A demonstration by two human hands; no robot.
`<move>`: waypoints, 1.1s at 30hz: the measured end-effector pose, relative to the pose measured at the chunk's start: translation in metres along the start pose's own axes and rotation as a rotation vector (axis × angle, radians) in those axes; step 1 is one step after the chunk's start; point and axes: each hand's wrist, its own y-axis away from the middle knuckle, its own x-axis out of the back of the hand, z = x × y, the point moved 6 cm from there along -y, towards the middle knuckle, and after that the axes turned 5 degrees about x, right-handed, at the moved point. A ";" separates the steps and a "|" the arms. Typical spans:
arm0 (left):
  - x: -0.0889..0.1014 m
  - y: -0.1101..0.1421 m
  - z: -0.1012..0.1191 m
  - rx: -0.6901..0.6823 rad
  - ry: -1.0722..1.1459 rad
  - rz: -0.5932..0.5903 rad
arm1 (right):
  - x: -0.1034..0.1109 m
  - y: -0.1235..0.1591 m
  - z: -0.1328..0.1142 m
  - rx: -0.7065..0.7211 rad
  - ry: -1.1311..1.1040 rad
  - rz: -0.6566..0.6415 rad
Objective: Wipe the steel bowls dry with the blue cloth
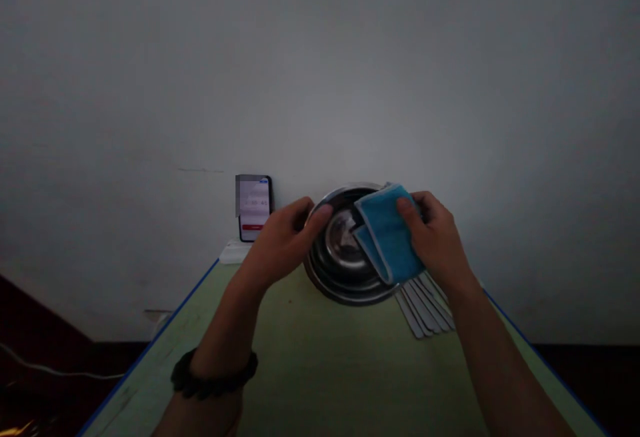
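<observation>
A shiny metal bowl [345,277] is held above the table, its inside turned toward me. My left hand [293,234] grips the bowl's left rim, thumb over the inner edge and fingers hidden behind. On the right side, my right hand [430,230] is closed on a folded blue cloth [393,237] with a pale edge. The cloth covers the right part of the bowl and lies over its rim; whether the right fingers also hold the rim behind it is hidden.
A phone [255,214] with a lit screen stands upright by the wall, above a white object [234,252]. Several flat grey-white strips [425,310] lie fanned out below my right hand. The green table [320,370] has blue edges and meets the wall [320,77].
</observation>
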 end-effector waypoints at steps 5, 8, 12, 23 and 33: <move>-0.003 0.005 0.006 -0.056 -0.105 -0.185 | -0.009 0.002 -0.011 0.063 0.052 -0.227; -0.004 0.003 0.004 -0.053 -0.118 -0.132 | -0.013 0.002 -0.010 0.044 0.026 -0.169; 0.008 -0.003 -0.006 0.040 -0.061 0.204 | -0.015 0.006 0.000 -0.068 -0.077 0.069; 0.009 -0.003 -0.020 0.189 0.036 0.111 | -0.011 0.003 0.016 -0.137 -0.132 -0.021; 0.004 -0.001 -0.006 0.060 -0.182 0.004 | -0.016 0.005 -0.008 0.034 -0.027 -0.312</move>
